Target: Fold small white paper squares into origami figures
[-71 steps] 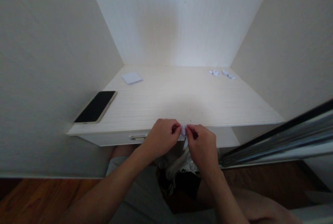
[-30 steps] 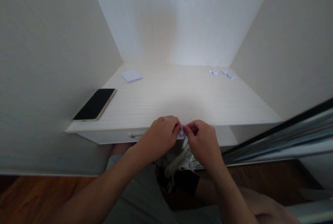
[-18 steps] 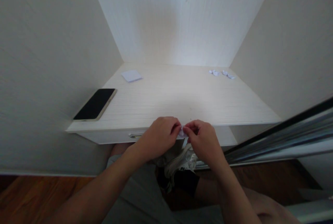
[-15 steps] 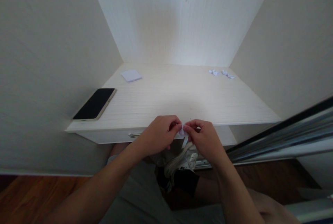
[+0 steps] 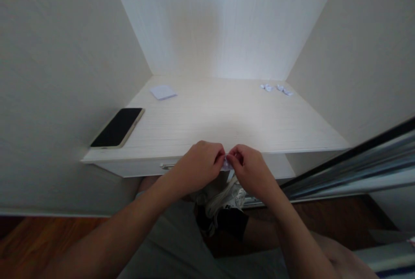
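Observation:
Between my two hands is a small piece of white paper [image 5: 226, 164], pinched from both sides just off the front edge of the white desk [image 5: 207, 119]. My left hand [image 5: 205, 162] is closed, thumb and forefinger on the paper's left part. From the other side my right hand [image 5: 248, 166] grips it the same way, fingertips nearly touching those of the left. Much of the paper is hidden by the fingers, so its folds do not show clearly.
A stack of white paper squares [image 5: 163, 92] lies at the back left. Near the left wall rests a dark-screened phone [image 5: 118, 127]. Small folded paper pieces [image 5: 266, 87] lie at the back right. A drawer handle [image 5: 167, 166] sits under the desk's front edge.
My right hand's fingers have curled in more tightly around the paper, and both hands have shifted slightly upward in view. The things on the desk stay where they were.

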Motion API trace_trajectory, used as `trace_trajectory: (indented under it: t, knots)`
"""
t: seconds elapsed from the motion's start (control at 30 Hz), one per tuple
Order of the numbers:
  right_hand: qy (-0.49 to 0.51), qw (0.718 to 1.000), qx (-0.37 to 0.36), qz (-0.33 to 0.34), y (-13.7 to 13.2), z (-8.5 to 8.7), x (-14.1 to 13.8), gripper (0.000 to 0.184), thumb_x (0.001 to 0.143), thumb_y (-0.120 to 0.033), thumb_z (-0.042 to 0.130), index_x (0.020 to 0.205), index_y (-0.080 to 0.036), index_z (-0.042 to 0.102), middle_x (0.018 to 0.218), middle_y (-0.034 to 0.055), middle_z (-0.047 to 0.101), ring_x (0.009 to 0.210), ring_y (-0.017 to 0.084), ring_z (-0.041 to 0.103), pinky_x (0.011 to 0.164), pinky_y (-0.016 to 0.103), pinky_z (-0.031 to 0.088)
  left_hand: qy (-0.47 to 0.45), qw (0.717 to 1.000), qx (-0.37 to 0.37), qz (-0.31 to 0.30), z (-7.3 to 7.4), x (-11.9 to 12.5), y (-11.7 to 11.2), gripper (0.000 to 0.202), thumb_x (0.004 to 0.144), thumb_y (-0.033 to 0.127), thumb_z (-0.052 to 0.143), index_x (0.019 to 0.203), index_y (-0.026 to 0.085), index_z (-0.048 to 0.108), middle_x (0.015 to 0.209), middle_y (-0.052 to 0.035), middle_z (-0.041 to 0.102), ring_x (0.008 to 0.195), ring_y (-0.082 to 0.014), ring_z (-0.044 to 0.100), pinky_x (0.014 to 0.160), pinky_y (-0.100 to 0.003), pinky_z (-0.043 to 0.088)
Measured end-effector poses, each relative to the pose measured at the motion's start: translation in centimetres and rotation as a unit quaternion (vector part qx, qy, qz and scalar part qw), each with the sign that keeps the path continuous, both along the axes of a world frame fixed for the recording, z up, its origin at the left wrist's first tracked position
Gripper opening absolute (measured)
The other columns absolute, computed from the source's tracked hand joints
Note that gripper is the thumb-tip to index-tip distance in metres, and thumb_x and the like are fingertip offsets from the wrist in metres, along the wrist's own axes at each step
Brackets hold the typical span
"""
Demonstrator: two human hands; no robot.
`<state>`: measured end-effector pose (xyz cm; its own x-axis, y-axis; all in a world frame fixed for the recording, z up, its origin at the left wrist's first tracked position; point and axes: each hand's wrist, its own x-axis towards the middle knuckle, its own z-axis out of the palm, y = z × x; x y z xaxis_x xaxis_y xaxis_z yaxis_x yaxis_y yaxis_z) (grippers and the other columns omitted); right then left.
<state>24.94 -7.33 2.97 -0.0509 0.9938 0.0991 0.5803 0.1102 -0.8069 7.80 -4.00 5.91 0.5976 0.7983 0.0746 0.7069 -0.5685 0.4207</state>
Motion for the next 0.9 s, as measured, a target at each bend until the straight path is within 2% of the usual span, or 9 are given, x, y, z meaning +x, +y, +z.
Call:
trace_trajectory:
  t: [0.23,0.47,0.57,0.67,0.7,0.77,0.9]
  knots:
    - [-0.173,0.981,0.084,0.031,-0.5,0.5,-0.7,0.017,0.096,-0.010,0.050,0.087,-0.016,0.063,0.089,0.0084,0.064,0.081,0.021,0.056,0.072,0.032,0.037,0.038,0.998,0.041,-0.015,-0.5,-0.3,-0.1,0.025,0.098,0.023,0.046,0.089,0.016,0.069,0.087,-0.0103,0.073,0.080,-0.0248,0.065,0.074,-0.036,0.045]
    - [-0.161,0.984,0.081,0.017,-0.4,0.8,-0.6,0.017,0.095,-0.010,0.055,0.085,-0.016,0.067,0.088,0.0079,0.067,0.082,0.020,0.060,0.073,0.032,0.040,0.009,0.999,0.030,-0.014,-0.3,-0.4,0.2,0.024,0.095,0.022,0.050,0.086,0.016,0.071,0.084,-0.0093,0.074,0.076,-0.0224,0.066,0.072,-0.034,0.047]
    - [-0.132,0.989,0.063,0.003,-0.1,0.8,-0.1,0.013,0.091,-0.011,0.061,0.083,-0.016,0.070,0.085,0.0074,0.070,0.080,0.020,0.062,0.075,0.032,0.041,-0.038,0.997,-0.065,0.015,-0.1,-0.3,0.4,0.022,0.093,0.028,0.052,0.090,0.016,0.071,0.076,-0.0065,0.073,0.062,-0.0190,0.066,0.061,-0.030,0.048]
    - [-0.106,0.993,0.049,-0.017,0.3,0.5,0.4,0.010,0.089,-0.015,0.064,0.082,-0.017,0.072,0.081,0.0074,0.073,0.077,0.020,0.063,0.073,0.032,0.042,-0.099,0.967,-0.231,0.036,-0.2,-0.3,0.9,0.027,0.093,0.037,0.053,0.095,0.015,0.069,0.065,-0.0035,0.070,0.048,-0.0167,0.065,0.046,-0.025,0.046]
    - [-0.101,0.994,0.044,-0.020,0.4,0.3,0.6,0.010,0.089,-0.016,0.064,0.083,-0.017,0.072,0.080,0.0074,0.073,0.075,0.020,0.063,0.072,0.032,0.043,-0.112,0.957,-0.265,0.035,-0.3,-0.3,1.1,0.028,0.092,0.038,0.054,0.096,0.014,0.069,0.062,-0.0029,0.069,0.046,-0.0168,0.065,0.044,-0.025,0.046]
    - [-0.097,0.994,0.037,-0.018,0.6,0.1,0.8,0.010,0.088,-0.017,0.064,0.084,-0.017,0.072,0.078,0.0071,0.073,0.072,0.019,0.063,0.070,0.031,0.043,-0.121,0.953,-0.277,0.027,-0.5,-0.3,1.5,0.027,0.089,0.035,0.055,0.096,0.014,0.070,0.060,-0.0027,0.069,0.047,-0.0171,0.066,0.044,-0.024,0.047]
    - [-0.097,0.995,0.031,-0.011,0.6,0.1,0.8,0.010,0.086,-0.015,0.062,0.088,-0.018,0.072,0.073,0.0051,0.072,0.067,0.018,0.061,0.067,0.031,0.041,-0.098,0.970,-0.221,0.011,-0.7,-0.3,2.0,0.022,0.084,0.027,0.055,0.090,0.015,0.072,0.059,-0.0020,0.069,0.047,-0.0164,0.066,0.048,-0.025,0.047]
